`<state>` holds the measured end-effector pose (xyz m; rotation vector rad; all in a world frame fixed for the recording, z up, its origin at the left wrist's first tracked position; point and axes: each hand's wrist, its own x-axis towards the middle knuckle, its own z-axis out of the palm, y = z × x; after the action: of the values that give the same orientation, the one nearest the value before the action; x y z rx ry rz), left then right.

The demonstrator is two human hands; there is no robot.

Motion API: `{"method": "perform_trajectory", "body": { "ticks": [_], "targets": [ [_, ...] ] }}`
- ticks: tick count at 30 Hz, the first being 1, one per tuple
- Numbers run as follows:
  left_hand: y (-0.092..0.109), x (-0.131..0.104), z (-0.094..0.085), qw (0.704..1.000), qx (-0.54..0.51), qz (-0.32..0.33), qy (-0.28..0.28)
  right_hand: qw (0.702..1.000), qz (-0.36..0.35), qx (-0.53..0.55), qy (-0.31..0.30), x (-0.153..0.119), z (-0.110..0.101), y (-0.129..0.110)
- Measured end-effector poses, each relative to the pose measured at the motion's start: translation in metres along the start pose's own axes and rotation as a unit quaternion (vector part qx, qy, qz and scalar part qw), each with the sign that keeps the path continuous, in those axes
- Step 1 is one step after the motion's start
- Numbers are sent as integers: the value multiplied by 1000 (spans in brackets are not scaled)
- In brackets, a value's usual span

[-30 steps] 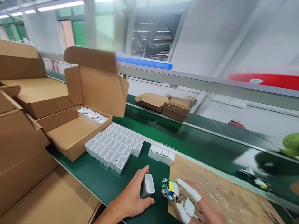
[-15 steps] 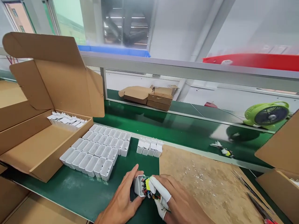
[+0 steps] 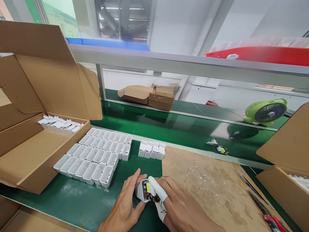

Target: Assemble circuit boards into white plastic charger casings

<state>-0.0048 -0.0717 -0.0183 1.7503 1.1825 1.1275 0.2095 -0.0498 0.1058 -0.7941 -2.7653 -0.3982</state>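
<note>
My left hand (image 3: 126,203) grips a small white plastic case (image 3: 140,190), fingers on its far side and thumb on its near side. White finger cots cover the thumb and forefinger of my right hand (image 3: 176,203). Between them is a circuit board (image 3: 147,190) with a yellow-wrapped part, sitting partly inside the case's open end. Rows of open white cases (image 3: 93,158) stand to the left of my hands. Beyond them stands a short row of white cases with flaps or lids on top (image 3: 152,149).
An open cardboard box (image 3: 48,148) with white plug parts stands left, another cardboard box (image 3: 287,183) right. On the brown board (image 3: 205,180) lie tweezers (image 3: 251,187) and red-handled pliers (image 3: 267,214). A loose circuit board (image 3: 220,149) lies on the green belt (image 3: 188,137), near a green fan (image 3: 266,111).
The circuit board has moved left, deeper into the white case. The whole view has shifted slightly, with the scene sliding left.
</note>
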Motion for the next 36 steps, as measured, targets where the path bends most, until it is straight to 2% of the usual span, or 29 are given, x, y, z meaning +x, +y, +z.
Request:
{"method": "perform_trajectory", "body": {
  "ticks": [11, 16, 26, 36],
  "targets": [
    [11, 3, -2, 1000, -10, -4, 5, 1000, -10, 18, -17, 7, -7, 1],
    [8, 3, 1, 999, -22, 5, 25, 997, 18, 64, -39, 6, -9, 3],
    [5, 1, 2, 999, -26, -10, 22, 995, 26, 88, -38, 8, -15, 5],
    [6, 2, 4, 999, -27, -15, 14, 990, 37, 112, -83, 7, -17, 10]
  ]
}}
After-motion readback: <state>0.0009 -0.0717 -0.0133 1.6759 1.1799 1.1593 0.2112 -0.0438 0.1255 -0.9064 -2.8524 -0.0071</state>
